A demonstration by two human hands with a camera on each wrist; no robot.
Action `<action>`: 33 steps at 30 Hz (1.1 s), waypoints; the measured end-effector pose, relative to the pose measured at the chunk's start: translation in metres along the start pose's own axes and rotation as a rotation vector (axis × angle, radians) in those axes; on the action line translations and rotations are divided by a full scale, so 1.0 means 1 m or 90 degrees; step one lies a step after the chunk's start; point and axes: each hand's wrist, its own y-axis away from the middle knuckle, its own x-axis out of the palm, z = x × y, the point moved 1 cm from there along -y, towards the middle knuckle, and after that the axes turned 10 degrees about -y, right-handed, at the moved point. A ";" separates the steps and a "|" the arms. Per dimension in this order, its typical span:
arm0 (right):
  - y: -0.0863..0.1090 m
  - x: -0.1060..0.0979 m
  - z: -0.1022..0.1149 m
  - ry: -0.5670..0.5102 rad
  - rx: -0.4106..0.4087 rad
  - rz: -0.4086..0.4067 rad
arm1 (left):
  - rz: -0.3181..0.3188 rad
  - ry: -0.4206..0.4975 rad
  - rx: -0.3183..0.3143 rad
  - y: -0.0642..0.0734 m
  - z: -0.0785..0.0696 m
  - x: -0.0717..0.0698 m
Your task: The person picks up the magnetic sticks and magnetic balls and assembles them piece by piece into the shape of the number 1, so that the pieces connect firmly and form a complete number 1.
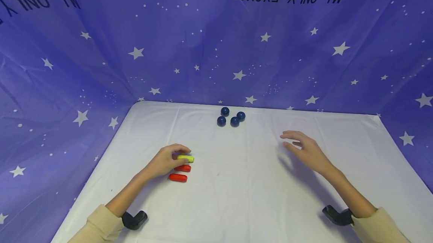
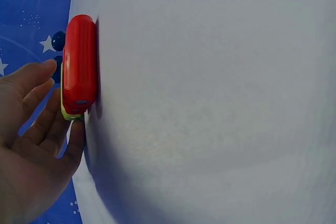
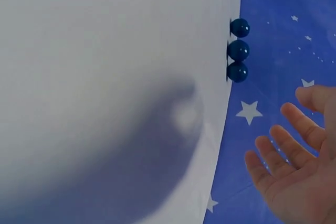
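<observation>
My left hand (image 1: 166,160) is over a short yellow plastic stick (image 1: 185,158), thumb on its near side and fingers on its far side. In the left wrist view these fingers are loosely spread, and the yellow stick is mostly hidden behind a red one (image 2: 80,61). Two matching red sticks, the middle one (image 1: 183,168) and the nearest one (image 1: 177,177), lie in a row on the near side of the yellow one. On the right, my right hand (image 1: 306,151) hovers above the white tabletop with relaxed, parted fingers and holds nothing.
Several dark blue balls (image 1: 221,121) sit grouped near the far edge of the white-covered table (image 1: 230,198). A purple-blue star-printed cloth (image 1: 216,47) hangs behind and along both sides. Black wrist devices (image 1: 134,220) are worn at both cuffs.
</observation>
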 end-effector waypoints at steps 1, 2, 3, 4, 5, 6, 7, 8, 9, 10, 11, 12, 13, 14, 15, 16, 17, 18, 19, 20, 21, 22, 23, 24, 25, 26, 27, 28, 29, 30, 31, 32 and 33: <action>-0.001 0.002 0.000 -0.010 0.005 0.001 | -0.001 0.001 0.003 0.000 0.000 0.000; -0.003 0.003 0.000 -0.021 0.009 0.000 | -0.001 0.002 0.004 0.000 0.001 0.001; -0.005 0.005 0.001 -0.034 0.014 0.001 | 0.000 0.006 0.007 0.000 0.002 0.001; -0.006 0.007 0.001 -0.044 0.019 0.001 | 0.001 0.008 0.008 0.000 0.003 0.001; -0.008 0.009 0.001 -0.055 0.023 0.002 | 0.002 0.007 0.006 -0.001 0.003 0.001; -0.010 0.010 0.001 -0.067 0.027 0.003 | 0.003 0.007 0.006 -0.001 0.004 0.001; -0.012 0.012 0.001 -0.077 0.032 0.005 | 0.006 0.006 0.006 -0.001 0.004 0.001; -0.014 0.014 0.000 -0.087 0.037 0.005 | 0.009 0.003 0.006 -0.001 0.004 0.001; -0.016 0.016 0.000 -0.095 0.041 0.006 | 0.010 0.001 0.007 -0.001 0.004 0.000; -0.018 0.018 -0.001 -0.099 0.046 0.006 | 0.012 -0.003 0.009 -0.001 0.005 0.000; -0.020 0.020 -0.001 -0.104 0.050 0.007 | 0.013 -0.005 0.012 -0.001 0.004 0.000; -0.022 0.022 -0.002 -0.106 0.054 0.008 | 0.013 -0.006 0.016 -0.002 0.004 0.000; -0.024 0.023 -0.002 -0.106 0.057 0.008 | 0.014 -0.007 0.019 -0.002 0.005 0.000; -0.025 0.025 -0.003 -0.105 0.061 0.008 | 0.014 -0.006 0.023 -0.002 0.005 -0.001; -0.027 0.026 -0.003 -0.105 0.065 0.009 | 0.015 -0.005 0.024 -0.002 0.005 -0.001; -0.029 0.028 -0.003 -0.103 0.067 0.009 | 0.016 -0.004 0.026 -0.002 0.005 -0.001; -0.030 0.029 -0.004 -0.103 0.070 0.008 | 0.017 -0.006 0.026 -0.003 0.006 -0.001; -0.032 0.031 -0.005 -0.105 0.074 0.007 | 0.018 -0.007 0.025 -0.003 0.006 -0.001; -0.033 0.032 -0.005 -0.110 0.078 0.007 | 0.020 -0.006 0.023 -0.003 0.006 -0.001; -0.034 0.034 -0.006 -0.115 0.085 0.007 | 0.022 -0.006 0.021 -0.003 0.007 -0.001; -0.036 0.035 -0.007 -0.123 0.090 0.007 | 0.024 -0.006 0.019 -0.003 0.007 -0.001; -0.037 0.037 -0.008 -0.129 0.098 0.007 | 0.024 -0.009 0.020 -0.004 0.007 -0.001; -0.039 0.038 -0.009 -0.138 0.108 0.008 | 0.025 -0.010 0.020 -0.004 0.008 -0.001; -0.041 0.040 -0.010 -0.150 0.116 0.009 | 0.027 -0.009 0.020 -0.004 0.009 -0.001; -0.043 0.042 -0.010 -0.160 0.126 0.012 | 0.027 -0.008 0.020 -0.004 0.009 -0.001; -0.045 0.044 -0.011 -0.169 0.137 0.013 | 0.027 -0.008 0.022 -0.004 0.010 0.000; -0.047 0.046 -0.012 -0.177 0.145 0.015 | 0.027 -0.008 0.023 -0.005 0.011 0.000; -0.049 0.048 -0.012 -0.182 0.155 0.015 | 0.027 -0.009 0.025 -0.005 0.011 0.000; -0.051 0.050 -0.013 -0.187 0.163 0.016 | 0.027 -0.008 0.025 -0.005 0.012 0.000; -0.054 0.053 -0.013 -0.190 0.171 0.017 | 0.027 -0.008 0.026 -0.005 0.012 0.000; -0.056 0.056 -0.013 -0.194 0.178 0.018 | 0.027 -0.007 0.026 -0.005 0.013 0.000; -0.059 0.059 -0.014 -0.197 0.184 0.019 | 0.027 -0.008 0.028 -0.005 0.013 -0.001; -0.061 0.061 -0.014 -0.198 0.187 0.021 | 0.027 -0.007 0.028 -0.005 0.014 -0.001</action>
